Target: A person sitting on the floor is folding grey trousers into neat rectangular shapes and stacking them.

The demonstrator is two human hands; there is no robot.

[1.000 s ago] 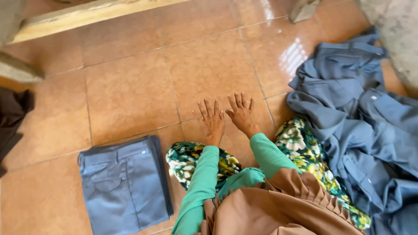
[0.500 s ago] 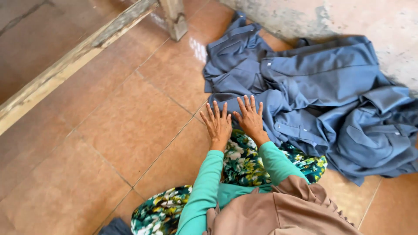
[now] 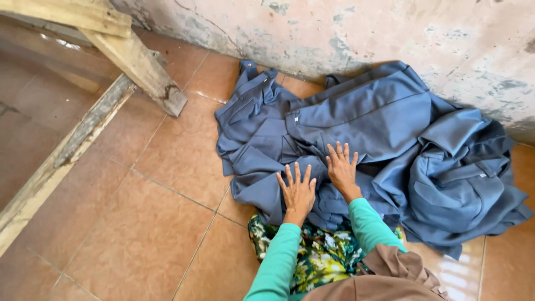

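Note:
A heap of blue-grey garments (image 3: pixel 384 139) lies crumpled on the tiled floor against the wall. My left hand (image 3: pixel 297 191) rests flat on the near edge of the heap with its fingers spread. Beside it my right hand (image 3: pixel 341 169) also lies flat on the cloth, fingers apart. Neither hand grips anything. Both arms wear green sleeves (image 3: pixel 278 262). A floral cloth (image 3: pixel 317 256) covers my lap just under the wrists.
A peeling plaster wall (image 3: pixel 390 33) stands behind the heap. Rough wooden beams (image 3: pixel 134 61) slant across the upper left, and one runs along the floor (image 3: pixel 61 161). Orange floor tiles (image 3: pixel 150 234) spread to the left.
The view has swung right, from the folded trousers and bare tiles to the heap. Both hands have moved from the floor onto the blue-grey garments.

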